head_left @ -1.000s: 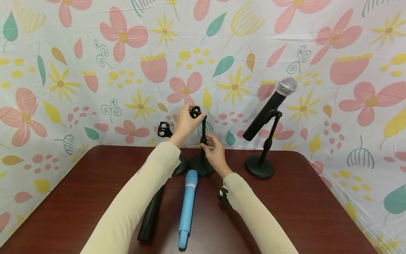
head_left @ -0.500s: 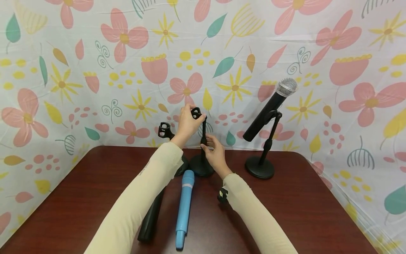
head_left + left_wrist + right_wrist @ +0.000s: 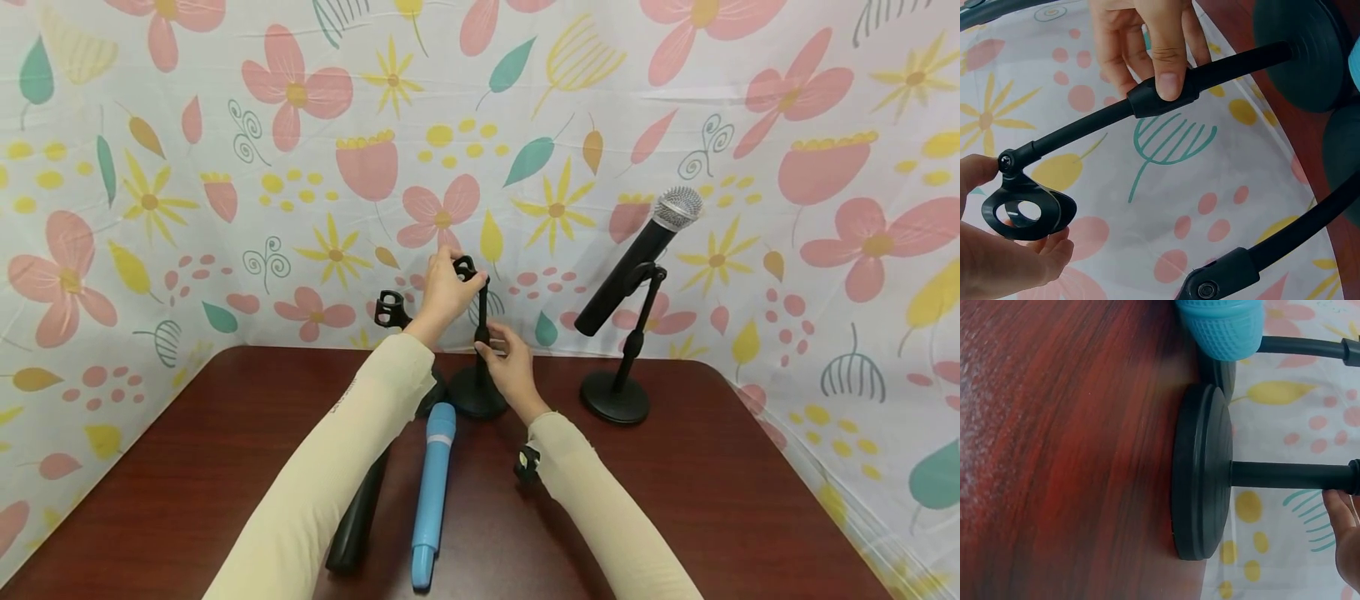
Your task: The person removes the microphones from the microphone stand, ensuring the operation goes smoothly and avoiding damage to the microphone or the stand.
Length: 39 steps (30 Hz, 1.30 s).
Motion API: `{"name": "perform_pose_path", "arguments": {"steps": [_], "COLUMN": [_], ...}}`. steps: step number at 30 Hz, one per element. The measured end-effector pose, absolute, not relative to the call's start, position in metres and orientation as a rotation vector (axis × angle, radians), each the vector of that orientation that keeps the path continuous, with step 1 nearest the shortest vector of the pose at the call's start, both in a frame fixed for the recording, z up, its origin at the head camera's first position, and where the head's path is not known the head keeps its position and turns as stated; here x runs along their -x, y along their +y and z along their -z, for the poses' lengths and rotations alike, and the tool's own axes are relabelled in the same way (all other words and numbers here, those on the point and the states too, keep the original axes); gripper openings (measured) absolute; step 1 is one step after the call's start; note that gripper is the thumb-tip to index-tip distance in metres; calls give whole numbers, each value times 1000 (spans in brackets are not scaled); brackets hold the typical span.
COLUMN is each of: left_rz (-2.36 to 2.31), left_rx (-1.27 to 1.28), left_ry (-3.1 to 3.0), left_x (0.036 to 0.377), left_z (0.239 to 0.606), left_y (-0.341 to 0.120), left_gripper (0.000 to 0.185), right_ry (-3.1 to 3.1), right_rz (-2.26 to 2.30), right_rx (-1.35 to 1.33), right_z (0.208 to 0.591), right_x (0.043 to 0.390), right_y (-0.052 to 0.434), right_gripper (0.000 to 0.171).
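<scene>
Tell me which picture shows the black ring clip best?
The left wrist view: the ring clip fills the corner, held by the left hand. The head view shows it tiny. The right wrist view misses it.

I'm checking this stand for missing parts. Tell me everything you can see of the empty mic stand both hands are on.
The middle stand is black and matte, with a round base flat on the dark wooden table, a thin upright pole with a thicker collar midway, and an empty ring-shaped clip on top. The left hand holds the clip; the right hand pinches the collar.
</scene>
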<state>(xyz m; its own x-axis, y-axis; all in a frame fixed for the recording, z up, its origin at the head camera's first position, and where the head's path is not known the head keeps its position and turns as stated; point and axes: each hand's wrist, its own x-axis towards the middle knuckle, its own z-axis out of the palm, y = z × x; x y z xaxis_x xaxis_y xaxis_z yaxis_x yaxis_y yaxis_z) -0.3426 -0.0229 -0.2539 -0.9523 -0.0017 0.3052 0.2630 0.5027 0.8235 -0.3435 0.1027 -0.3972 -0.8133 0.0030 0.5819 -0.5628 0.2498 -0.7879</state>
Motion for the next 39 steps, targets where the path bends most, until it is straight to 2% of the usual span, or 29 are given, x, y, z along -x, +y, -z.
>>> {"name": "perform_pose_path", "arguments": {"steps": [6, 19, 39], "left_rz": [1418, 1431, 1413], "left_rx": [203, 216, 191], "left_ry": [-2504, -2496, -2554], "left_x": [342, 341, 343], "left_z": [252, 254, 282], "left_y": [-23, -25, -23], "left_gripper": [46, 47, 43], "right_ry": [-2075, -2066, -2076], "right_rz": [-1609, -1599, -1618], "right_rx": [-513, -537, -521], "right_z": [374, 372, 375], "right_x": [320, 319, 319], "right_y": [99, 97, 98], "right_gripper": [35, 34, 34]}}
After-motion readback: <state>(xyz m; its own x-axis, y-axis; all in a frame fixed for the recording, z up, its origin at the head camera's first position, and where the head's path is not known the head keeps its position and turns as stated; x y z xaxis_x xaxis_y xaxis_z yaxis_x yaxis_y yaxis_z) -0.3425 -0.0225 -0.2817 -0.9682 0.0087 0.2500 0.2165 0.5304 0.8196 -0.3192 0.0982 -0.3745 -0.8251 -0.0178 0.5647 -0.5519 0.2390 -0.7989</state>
